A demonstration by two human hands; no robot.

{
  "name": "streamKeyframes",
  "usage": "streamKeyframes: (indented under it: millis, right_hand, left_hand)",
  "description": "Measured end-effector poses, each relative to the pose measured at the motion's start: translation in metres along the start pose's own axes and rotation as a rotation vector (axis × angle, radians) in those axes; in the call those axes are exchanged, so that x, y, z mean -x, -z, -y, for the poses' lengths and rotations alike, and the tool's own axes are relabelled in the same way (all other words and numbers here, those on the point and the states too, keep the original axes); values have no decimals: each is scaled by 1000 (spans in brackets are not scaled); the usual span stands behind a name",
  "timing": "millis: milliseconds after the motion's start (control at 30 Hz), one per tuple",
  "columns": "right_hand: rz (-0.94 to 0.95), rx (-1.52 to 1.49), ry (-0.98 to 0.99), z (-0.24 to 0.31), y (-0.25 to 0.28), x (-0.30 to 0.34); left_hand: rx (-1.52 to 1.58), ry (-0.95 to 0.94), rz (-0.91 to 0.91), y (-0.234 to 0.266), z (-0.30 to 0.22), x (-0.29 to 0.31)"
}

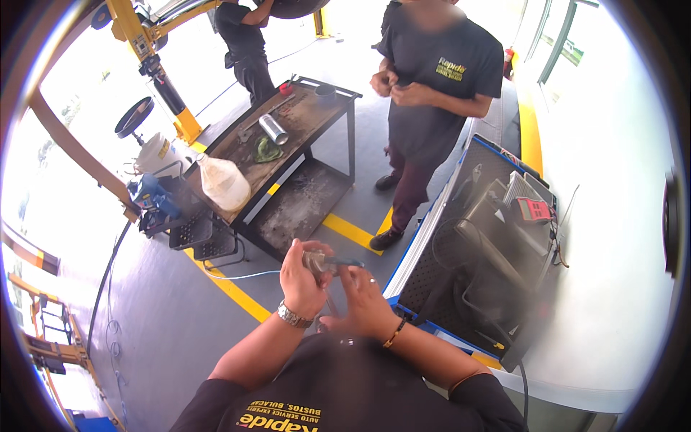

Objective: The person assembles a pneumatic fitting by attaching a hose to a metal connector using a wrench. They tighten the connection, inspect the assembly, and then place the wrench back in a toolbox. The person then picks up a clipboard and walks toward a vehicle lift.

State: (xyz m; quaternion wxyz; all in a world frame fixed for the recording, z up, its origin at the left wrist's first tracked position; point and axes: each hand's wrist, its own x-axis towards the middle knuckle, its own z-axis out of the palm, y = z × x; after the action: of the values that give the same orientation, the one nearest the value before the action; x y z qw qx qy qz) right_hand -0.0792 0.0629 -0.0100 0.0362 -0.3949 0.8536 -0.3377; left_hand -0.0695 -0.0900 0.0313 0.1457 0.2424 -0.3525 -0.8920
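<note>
Left hand point(303, 286) gripping a metal piece point(314, 263), long axis running crosswise, dark end point(348, 262) pointing right beside the right hand point(368, 306), whose hold I can't tell, jug point(224, 186) standing on cart point(295, 207), contents unclear.

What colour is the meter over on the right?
The meter is red, with a greyish screen. It shows in the head view, the only one.

Dark two-tier cart point(306, 121) with whitish jug point(225, 186), silver can point(274, 129) and green cloth point(267, 151) on top
</note>
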Motion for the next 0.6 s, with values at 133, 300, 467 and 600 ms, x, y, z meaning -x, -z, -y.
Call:
streamKeyframes:
  millis: [133, 300, 467, 600]
  right_hand:
    - [-33, -35, -98, 7, -2, -4]
    - [-18, -58, -104, 0, -10, -4]
    - [28, -96, 37, 6, -9, -12]
    - [43, -113, 162, 14, -14, -18]
  left_hand:
    - [-198, -58, 134, 0, -3, 0]
    - [-324, -97, 315, 21, -14, -5]
    - [-934, -61, 477, 43, -70, -11]
    - [-1710, -212, 712, 12, -105, 4]
